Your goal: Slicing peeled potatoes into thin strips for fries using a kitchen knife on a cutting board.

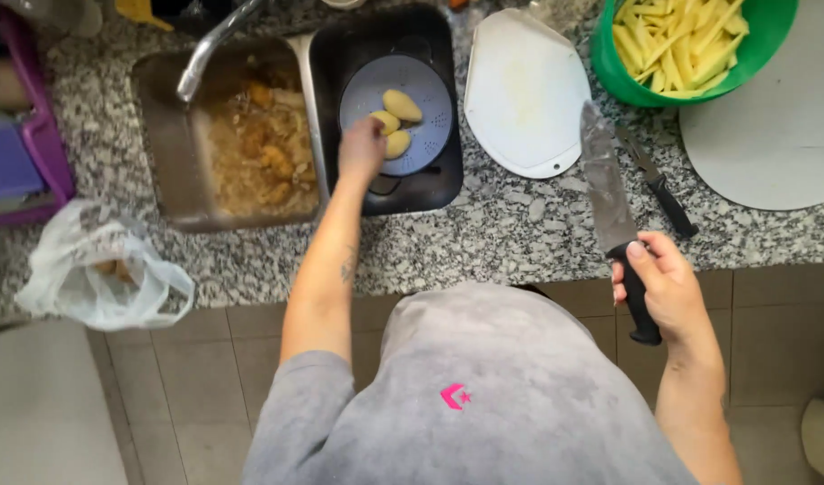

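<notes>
- Granite counter [519, 224] with a sink [169, 135] set in it.
- Left hand [361, 148] reaches into the colander [421, 135], fingers curled around a peeled potato [385, 121]; two more lie beside it.
- Right hand [668, 287] is clenched on a big knife [609, 207], blade over the counter.
- Cutting board [519, 90], small knife [659, 184] and green bowl [762, 54] of potato sticks lie between and beyond.

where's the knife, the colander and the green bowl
knife [607, 193], head view, middle of the blade
colander [430, 135], head view, bare perforated part at the right
green bowl [609, 65], head view, left wall
</notes>
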